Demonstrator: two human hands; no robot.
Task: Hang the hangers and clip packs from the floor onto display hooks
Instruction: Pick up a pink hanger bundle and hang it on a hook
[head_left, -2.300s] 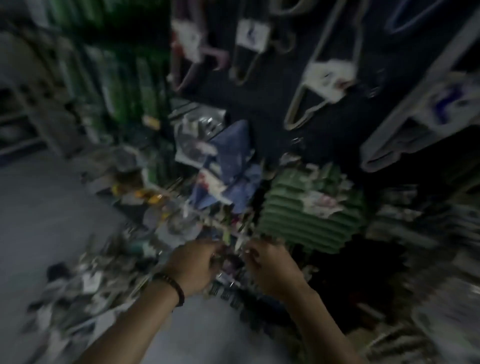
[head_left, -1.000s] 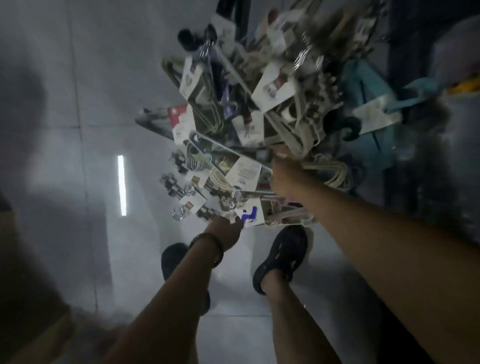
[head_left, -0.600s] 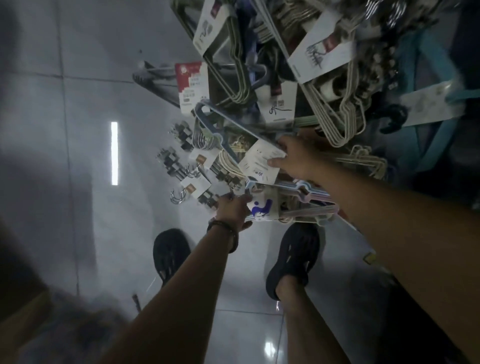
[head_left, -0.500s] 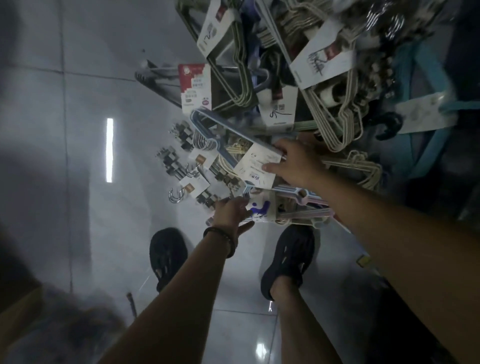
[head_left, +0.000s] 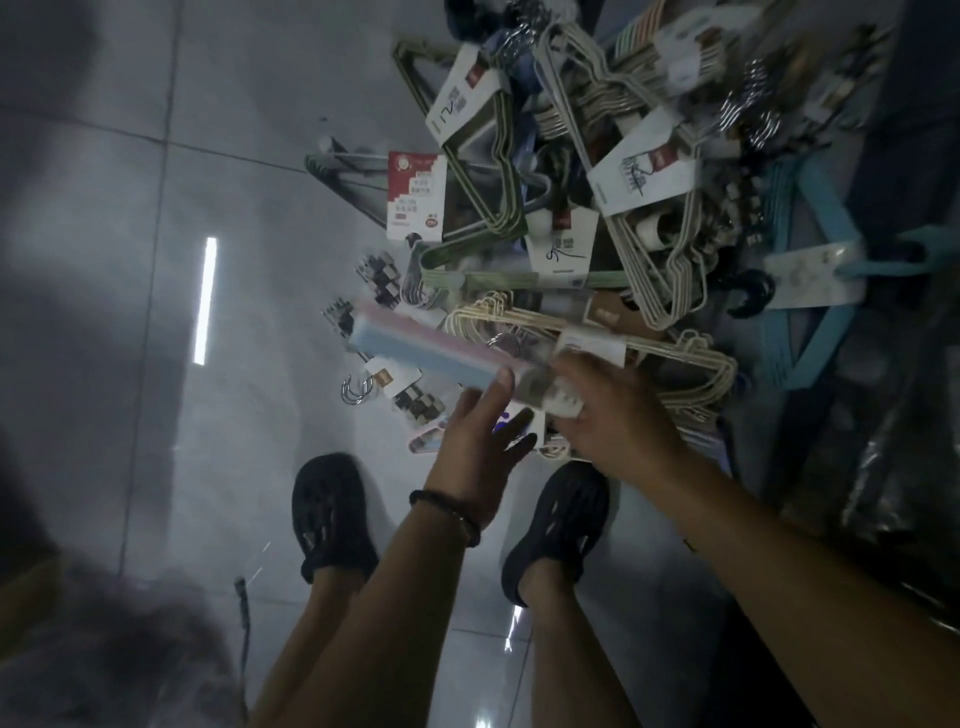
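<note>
Clip packs (head_left: 387, 376) lie on the floor (head_left: 156, 364) just left of the pastel hanger pack (head_left: 415, 348), which slants across the near edge of the hanger pile (head_left: 597, 208). The left hand (head_left: 478, 447), fingers straight, touches the pack's near edge with its thumb. The right hand (head_left: 618, 421), blurred, grips the pack's right end.

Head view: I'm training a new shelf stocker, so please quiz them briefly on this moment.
1. True or false: both hands are empty.
2. Which wrist wears the dark bracelet? A) left B) right
3. Fill in: the teal hangers lie toward the ___ edge of this view.
Key: 1. False: the right hand grips the pastel hanger pack. 2. A. 3. Right.
</note>
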